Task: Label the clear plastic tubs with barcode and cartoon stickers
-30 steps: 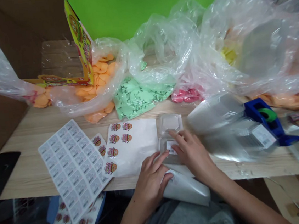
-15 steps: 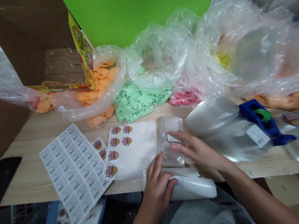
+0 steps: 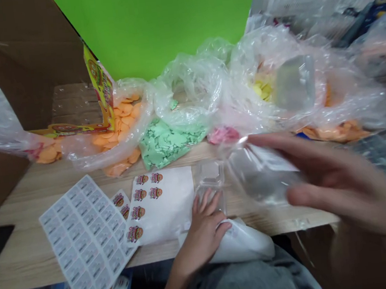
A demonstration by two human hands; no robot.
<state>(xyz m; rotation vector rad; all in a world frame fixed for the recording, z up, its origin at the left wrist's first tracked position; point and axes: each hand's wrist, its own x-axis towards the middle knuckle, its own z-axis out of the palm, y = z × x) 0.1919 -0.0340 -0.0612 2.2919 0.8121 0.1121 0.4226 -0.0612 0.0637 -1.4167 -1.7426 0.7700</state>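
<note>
Since your right hand [image 3: 349, 188] holds probably light, flimsy clear packaging [image 3: 253, 172], grip its rim; your left hand [image 3: 206, 228] lies spread.

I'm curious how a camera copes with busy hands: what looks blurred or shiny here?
In the head view, the right hand and the clear plastic container it holds are smeared, while the left hand is crisper; also in the head view, white glints streak the clear plastic bags, and the barcode label sheet is too soft to read.
</note>
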